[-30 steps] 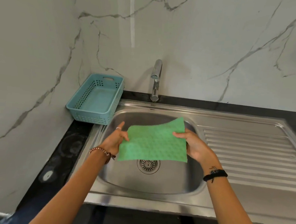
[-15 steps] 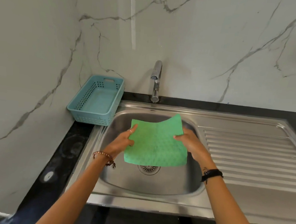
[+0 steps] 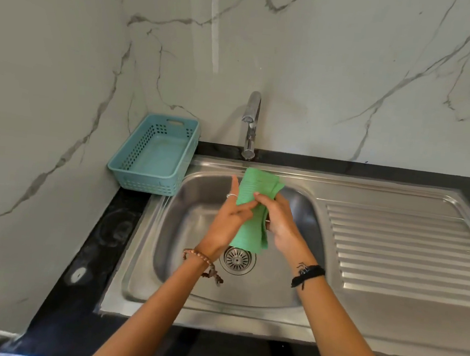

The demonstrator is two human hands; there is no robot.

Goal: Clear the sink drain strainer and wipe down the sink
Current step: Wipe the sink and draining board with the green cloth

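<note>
A green cloth (image 3: 255,205) hangs folded lengthwise above the steel sink (image 3: 159,294). My right hand (image 3: 279,225) grips the fold, thumb and fingers curled round its right edge. Against the cloth's left side lies my left hand (image 3: 228,220), fingers straight, the index pointing up and the others laid across the fabric. Below the cloth's lower end the round metal drain strainer (image 3: 238,260) shows in the bottom of the bowl, its top edge hidden by the cloth.
A chrome faucet (image 3: 251,122) stands behind the bowl. A light blue slotted basket (image 3: 155,156) sits on the black counter at the back left. The ribbed drainboard (image 3: 407,252) stretches to the right. Marble walls close off the back and left.
The cloth was spread flat between both hands; now it is folded into a narrow strip. Both hands have come together over the middle of the bowl.
</note>
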